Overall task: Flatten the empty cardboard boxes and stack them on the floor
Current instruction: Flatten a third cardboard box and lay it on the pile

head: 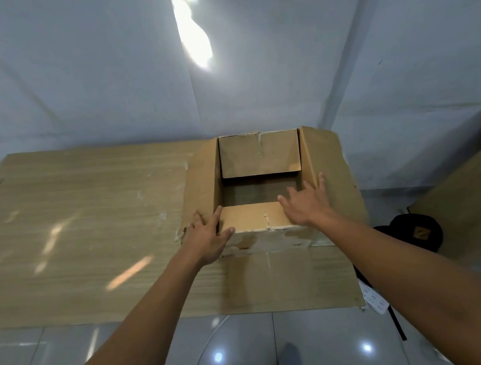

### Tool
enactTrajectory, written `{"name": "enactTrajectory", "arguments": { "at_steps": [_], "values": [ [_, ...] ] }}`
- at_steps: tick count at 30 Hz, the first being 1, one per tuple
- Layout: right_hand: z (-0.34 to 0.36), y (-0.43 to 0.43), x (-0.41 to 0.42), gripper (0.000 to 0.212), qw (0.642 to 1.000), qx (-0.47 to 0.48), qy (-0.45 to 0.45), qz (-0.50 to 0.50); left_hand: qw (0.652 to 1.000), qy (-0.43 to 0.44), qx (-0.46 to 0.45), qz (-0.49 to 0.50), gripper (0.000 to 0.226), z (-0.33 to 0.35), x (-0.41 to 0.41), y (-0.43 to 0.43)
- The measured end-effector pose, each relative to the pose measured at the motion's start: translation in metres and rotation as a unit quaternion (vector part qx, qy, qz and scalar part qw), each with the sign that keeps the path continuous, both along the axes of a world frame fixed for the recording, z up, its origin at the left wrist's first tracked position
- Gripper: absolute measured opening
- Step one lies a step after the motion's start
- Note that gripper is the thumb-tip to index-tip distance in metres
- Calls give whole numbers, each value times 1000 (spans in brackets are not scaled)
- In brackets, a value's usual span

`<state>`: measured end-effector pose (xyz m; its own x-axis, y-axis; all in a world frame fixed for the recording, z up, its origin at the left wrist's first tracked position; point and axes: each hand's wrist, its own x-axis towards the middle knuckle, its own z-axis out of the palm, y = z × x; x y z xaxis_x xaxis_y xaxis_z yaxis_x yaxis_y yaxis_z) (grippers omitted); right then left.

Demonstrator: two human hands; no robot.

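An open brown cardboard box (pixel 260 154) stands on a wooden table (pixel 77 225), at its right end, with all flaps spread outward and nothing visible inside. My left hand (pixel 209 237) lies spread on the box's near left corner, fingers on the left flap and thumb at the near edge. My right hand (pixel 305 203) rests flat with fingers apart on the near right corner, reaching onto the right flap (pixel 331 174). The near flap (pixel 288 277) hangs down over the table's front part. Neither hand is closed around the cardboard.
A black bag (pixel 412 234) lies on the floor right of the table, beside another wooden surface (pixel 473 197). White sheeting (pixel 108 77) hangs behind the table. Glossy grey floor tiles (pixel 320 344) and my feet (pixel 287 361) are below. A white paper (pixel 374 298) lies near the table's corner.
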<state>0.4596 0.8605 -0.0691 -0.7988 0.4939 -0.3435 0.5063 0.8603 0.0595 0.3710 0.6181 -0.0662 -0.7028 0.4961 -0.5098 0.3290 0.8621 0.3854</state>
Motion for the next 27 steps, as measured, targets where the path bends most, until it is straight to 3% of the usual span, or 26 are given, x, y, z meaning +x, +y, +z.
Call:
{"name": "enactTrajectory", "arguments": {
  "at_steps": [3, 5, 8, 10, 13, 14, 15, 18, 20, 22, 25, 27],
  "values": [
    [8, 8, -7, 68, 994, -68, 75, -47, 996, -38, 62, 50, 69, -3, 4, 3],
    [26, 13, -8, 56, 959, -165, 198, -117, 973, -80, 177, 126, 73, 0, 4, 3],
    [59, 21, 1, 47, 871, -291, 336, -207, 866, -167, 360, 304, 63, 14, 0, 1],
    [78, 26, 16, 46, 834, -370, 345, -220, 818, -237, 387, 353, 60, 24, -5, -3],
    [96, 35, 43, 30, 749, -596, 228, -180, 831, -283, 350, 326, 56, 32, -14, -10],
    [99, 35, 51, 29, 749, -630, 148, -139, 845, -295, 331, 298, 58, 34, -16, -10],
    [101, 34, 58, 36, 779, -619, 59, -86, 860, -306, 310, 265, 64, 35, -18, -11],
    [78, 24, 67, 70, 910, -392, -127, 43, 899, -308, 251, 187, 100, 33, -20, -8],
    [52, 8, 69, 80, 967, -209, -119, 81, 944, -242, 184, 127, 129, 26, -18, -4],
    [27, -7, 73, 69, 989, -107, -50, 87, 988, -122, 85, 52, 142, 15, -13, 1],
    [8, -23, 78, 47, 997, -46, 37, 48, 1000, 18, 13, 9, 132, 6, 5, 6],
    [10, -25, 75, 45, 998, -43, 34, 37, 998, 65, 0, -8, 123, 6, 15, 10]
  ]
}}
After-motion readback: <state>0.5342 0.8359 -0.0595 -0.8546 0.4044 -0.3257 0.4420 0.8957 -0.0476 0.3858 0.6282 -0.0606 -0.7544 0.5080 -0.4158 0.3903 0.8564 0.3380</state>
